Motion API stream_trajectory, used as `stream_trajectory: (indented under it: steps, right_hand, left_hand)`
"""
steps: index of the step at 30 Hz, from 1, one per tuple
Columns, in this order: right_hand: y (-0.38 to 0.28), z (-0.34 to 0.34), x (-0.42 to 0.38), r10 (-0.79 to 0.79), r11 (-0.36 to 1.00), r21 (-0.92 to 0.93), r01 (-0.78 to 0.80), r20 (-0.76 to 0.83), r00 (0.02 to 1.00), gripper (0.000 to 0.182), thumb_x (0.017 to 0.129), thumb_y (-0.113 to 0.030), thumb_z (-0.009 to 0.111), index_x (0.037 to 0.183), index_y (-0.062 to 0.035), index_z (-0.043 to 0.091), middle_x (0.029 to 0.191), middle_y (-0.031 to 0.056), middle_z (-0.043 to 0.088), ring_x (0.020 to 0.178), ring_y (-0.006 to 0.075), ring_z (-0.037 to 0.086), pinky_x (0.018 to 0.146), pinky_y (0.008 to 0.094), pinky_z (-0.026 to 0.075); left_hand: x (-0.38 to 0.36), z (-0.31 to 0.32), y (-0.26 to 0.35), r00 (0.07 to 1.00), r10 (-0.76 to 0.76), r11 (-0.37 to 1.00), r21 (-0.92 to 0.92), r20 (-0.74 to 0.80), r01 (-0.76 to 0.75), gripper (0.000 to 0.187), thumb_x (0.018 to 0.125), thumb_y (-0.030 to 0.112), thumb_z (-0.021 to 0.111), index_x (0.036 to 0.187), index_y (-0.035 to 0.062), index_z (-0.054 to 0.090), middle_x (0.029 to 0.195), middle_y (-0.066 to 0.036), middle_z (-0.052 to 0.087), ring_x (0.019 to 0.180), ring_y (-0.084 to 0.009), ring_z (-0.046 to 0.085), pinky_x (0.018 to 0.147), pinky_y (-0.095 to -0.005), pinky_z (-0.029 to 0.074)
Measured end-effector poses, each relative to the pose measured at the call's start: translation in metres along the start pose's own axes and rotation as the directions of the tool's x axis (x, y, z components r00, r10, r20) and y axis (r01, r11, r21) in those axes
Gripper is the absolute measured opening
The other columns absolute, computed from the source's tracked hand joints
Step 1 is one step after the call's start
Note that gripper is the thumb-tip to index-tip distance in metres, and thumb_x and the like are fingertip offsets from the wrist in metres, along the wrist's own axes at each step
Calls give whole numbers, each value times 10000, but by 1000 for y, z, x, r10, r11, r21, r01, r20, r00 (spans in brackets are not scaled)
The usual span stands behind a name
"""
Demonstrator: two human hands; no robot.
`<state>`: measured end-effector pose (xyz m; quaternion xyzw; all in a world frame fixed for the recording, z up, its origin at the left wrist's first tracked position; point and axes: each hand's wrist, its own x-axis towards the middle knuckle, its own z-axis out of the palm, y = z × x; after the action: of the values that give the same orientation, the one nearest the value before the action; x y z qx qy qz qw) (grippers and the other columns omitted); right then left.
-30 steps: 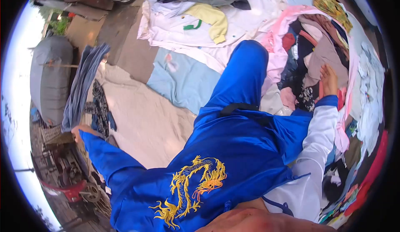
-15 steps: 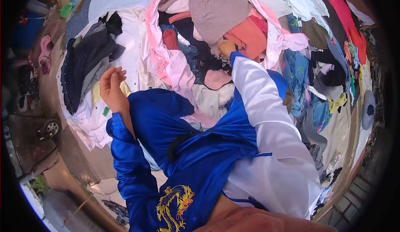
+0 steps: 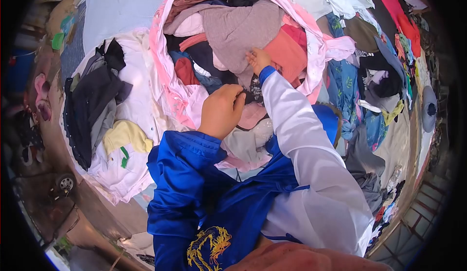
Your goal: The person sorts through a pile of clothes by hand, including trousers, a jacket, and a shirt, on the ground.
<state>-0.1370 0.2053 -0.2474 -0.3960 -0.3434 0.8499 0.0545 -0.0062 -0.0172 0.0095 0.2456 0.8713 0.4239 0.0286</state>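
My right hand (image 3: 258, 62) lies at the lower edge of a greyish-mauve garment (image 3: 238, 27), its fingers apart. Beside it is a folded coral garment (image 3: 284, 52). Nearer to me, my left hand (image 3: 221, 110) hovers over the near side of the clothes heap, fingers loosely bent, a gap between thumb and forefinger. Its lower fingers are hidden. Close by are a dark patterned cloth (image 3: 255, 86), a dusty-pink piece (image 3: 253, 115) and a dark red piece (image 3: 186, 71). A pink-and-white sheet (image 3: 158, 42) rings the heap.
To the left, a white sheet (image 3: 141, 76) carries dark clothes (image 3: 92, 110) and a pale yellow garment (image 3: 126, 137). A light blue cloth (image 3: 119, 13) lies beyond. On the right are a blue leaf-print garment (image 3: 340, 96), several other clothes and a grey cap (image 3: 429, 110).
My left hand has swung right from beside the white sheet to above the heap. My right hand has moved slightly farther onto the mauve garment and its fingers have spread. The view has shifted.
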Motion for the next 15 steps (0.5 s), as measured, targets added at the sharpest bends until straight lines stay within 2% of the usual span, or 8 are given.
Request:
stream_trajectory:
  steps: [4, 6, 7, 10, 11, 13, 14, 15]
  right_hand:
    - [-3, 10, 4, -41, 988, 145, 50, -64, 997, 286, 877, -96, 655, 1096, -29, 486, 1036, 158, 561, 825, 282, 660, 610, 365, 564]
    - [-10, 16, 8, 82, 956, 285, -67, -40, 996, 258, 901, -152, 650, 1094, -54, 508, 1049, 141, 549, 800, 277, 642, 615, 392, 545]
    - [-14, 20, 7, 143, 927, 352, -126, -22, 989, 247, 914, -180, 647, 1092, -66, 520, 1055, 132, 543, 787, 275, 633, 617, 405, 535]
    - [-28, 31, -37, -62, 998, -20, 65, 133, 989, 245, 924, -217, 650, 1103, -90, 541, 936, 71, 578, 614, 165, 558, 485, 294, 430]
    - [-38, 37, -75, -91, 993, -57, 106, 216, 972, 244, 921, -226, 656, 1095, -87, 556, 899, 52, 592, 572, 128, 517, 452, 269, 382]
    - [-62, 55, -178, -140, 972, -121, 200, 384, 913, 245, 916, -243, 669, 1080, -81, 586, 825, 15, 619, 487, 55, 436, 386, 221, 287]
    - [-65, 58, -227, -158, 967, -115, 228, 432, 888, 186, 929, -228, 654, 1028, -77, 610, 836, -17, 630, 503, 17, 423, 382, 197, 231]
    - [-64, 52, -272, -137, 953, -172, 250, 490, 861, 187, 931, -226, 655, 1045, -84, 613, 857, -21, 643, 529, 4, 425, 410, 191, 239]
  left_hand:
    - [3, 7, 4, 999, 1, 999, 40, 37, -3, 181, 868, 141, 661, 988, 5, 654, 879, -149, 668, 727, -281, 669, 621, -355, 516]
    - [0, 9, 5, 999, 2, 999, 43, 46, -4, 175, 869, 144, 659, 977, 6, 658, 881, -149, 668, 735, -283, 672, 627, -350, 520]
    - [-1, 8, 2, 997, -17, 998, 68, 79, 12, 227, 864, 153, 663, 1038, 9, 641, 903, -156, 677, 769, -297, 682, 663, -368, 532]
    - [-3, 7, -16, 995, -96, 982, 167, 40, 88, 340, 845, 171, 682, 1137, 15, 604, 927, -161, 686, 796, -309, 689, 703, -399, 537]
    - [-3, 7, -27, 983, -151, 961, 250, 103, 121, 581, 828, 178, 697, 1347, 42, 476, 998, -192, 677, 859, -351, 682, 739, -428, 537]
    - [-1, 0, -26, 982, -170, 947, 289, 81, 140, 748, 806, 210, 710, 1430, 34, 336, 1003, -238, 639, 863, -393, 661, 712, -459, 531]
    - [0, -2, -24, 982, -178, 939, 311, 69, 148, 835, 796, 226, 716, 1472, 31, 266, 1005, -262, 620, 865, -414, 651, 698, -475, 527]
    - [0, -2, -23, 993, -113, 960, 263, 42, 98, 953, 807, 245, 706, 1532, 71, 112, 1018, -288, 591, 860, -439, 643, 671, -493, 521]
